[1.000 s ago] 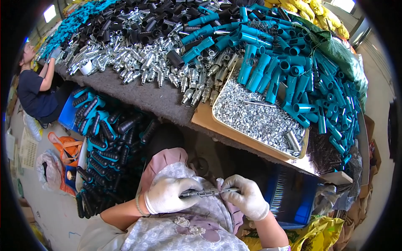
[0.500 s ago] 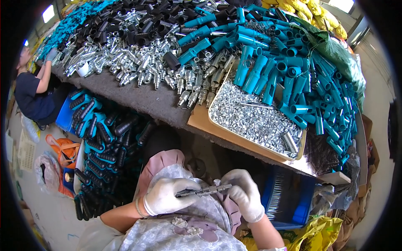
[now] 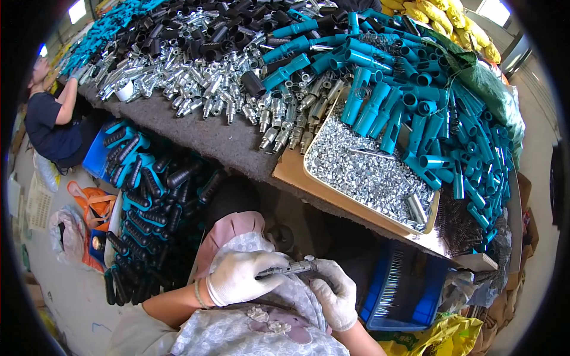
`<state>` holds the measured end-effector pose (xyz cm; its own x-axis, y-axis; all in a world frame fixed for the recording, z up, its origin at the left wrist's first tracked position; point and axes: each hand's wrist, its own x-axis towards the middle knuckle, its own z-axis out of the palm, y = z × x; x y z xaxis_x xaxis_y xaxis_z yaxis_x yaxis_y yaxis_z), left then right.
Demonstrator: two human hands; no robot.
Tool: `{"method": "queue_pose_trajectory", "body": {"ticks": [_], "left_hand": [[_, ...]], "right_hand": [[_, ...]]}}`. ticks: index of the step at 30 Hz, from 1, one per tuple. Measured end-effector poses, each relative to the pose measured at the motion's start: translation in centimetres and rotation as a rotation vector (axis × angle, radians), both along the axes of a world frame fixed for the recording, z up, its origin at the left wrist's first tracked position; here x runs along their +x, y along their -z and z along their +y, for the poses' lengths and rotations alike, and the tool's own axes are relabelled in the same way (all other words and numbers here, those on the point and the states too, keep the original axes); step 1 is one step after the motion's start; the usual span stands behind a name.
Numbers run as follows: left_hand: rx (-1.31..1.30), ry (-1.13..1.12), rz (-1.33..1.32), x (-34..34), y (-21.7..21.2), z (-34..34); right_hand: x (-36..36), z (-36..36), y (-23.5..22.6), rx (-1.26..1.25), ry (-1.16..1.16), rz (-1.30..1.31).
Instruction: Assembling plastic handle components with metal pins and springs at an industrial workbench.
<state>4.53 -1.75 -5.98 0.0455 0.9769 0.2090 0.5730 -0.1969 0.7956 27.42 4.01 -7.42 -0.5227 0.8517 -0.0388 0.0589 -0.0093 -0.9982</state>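
Grip of the left hand (image 3: 244,277), gloved in white, wraps a slim metal part (image 3: 292,269), tilted slightly above the patterned clothing (image 3: 237,323). At its right end sits the right hand (image 3: 337,296); whether that grip clasps it, I cannot tell. Farther right stands a blue bin (image 3: 372,296) holding thin rods (image 3: 390,282).
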Motion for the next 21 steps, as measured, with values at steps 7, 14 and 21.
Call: {"method": "queue_pose_trajectory", "body": {"ticks": [7, 14, 21], "left_hand": [[-0.052, -0.006, -0.135, 0.1, -0.3, 0.0], [-0.198, 0.04, -0.224, 0.3, -1.4, 0.2], [-0.1, -0.01, -0.197, 1.2, -2.2, 1.0]], "right_hand": [[0.6, 1.5, 1.2, 0.257, -0.16, 0.024], [0.8, 2.9, 1.5, 0.392, -0.228, 0.035], [1.5, 3.8, 1.8, 0.382, -0.338, 0.032]]}}
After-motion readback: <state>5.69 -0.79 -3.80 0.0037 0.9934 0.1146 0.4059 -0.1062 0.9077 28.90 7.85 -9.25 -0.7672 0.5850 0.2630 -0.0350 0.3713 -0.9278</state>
